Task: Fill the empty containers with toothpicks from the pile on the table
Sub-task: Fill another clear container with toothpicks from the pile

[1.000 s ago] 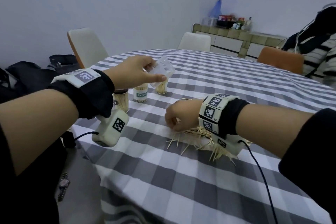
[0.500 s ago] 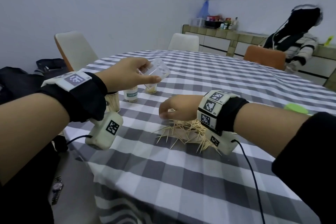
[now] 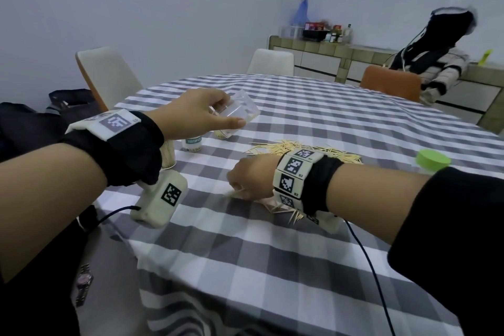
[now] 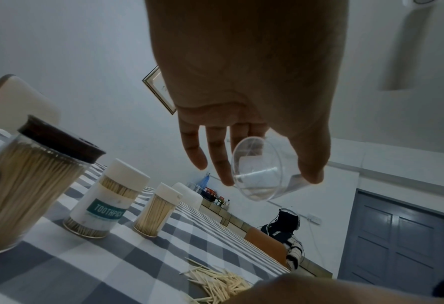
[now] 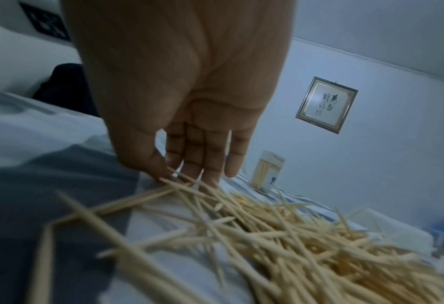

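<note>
Toothpicks (image 5: 280,232) lie in a loose heap on the checked surface (image 3: 245,267), directly under and just beyond the right hand (image 3: 249,179). That hand's grip reaches down at the near edge of the heap: thumb and fingertips (image 5: 210,176) touch the outermost sticks, fingers nearly straight, and whether they have pinched any yet cannot be told from these views. The left hand (image 3: 196,114) is raised above the surface, up and to the left of the right grip; its thumb and fingers grasp a clear empty container (image 4: 262,170), tilted so the open mouth faces back toward the wrist. Below and beyond the left grip stand three filled, capped containers: a dark-lidded jar (image 4: 31,189), a labelled jar (image 4: 106,201) and a small white-capped jar (image 4: 156,211).

The sticks look very light, stiff and pointed, likely to roll, scatter and cross each other. A bundle would probably handle best pinched across its middle with the sticks roughly parallel, so they slide into the mouth together. The container seems thin, smooth plastic, light and slippery, so holding its side wall, as now, seems sound.
</note>
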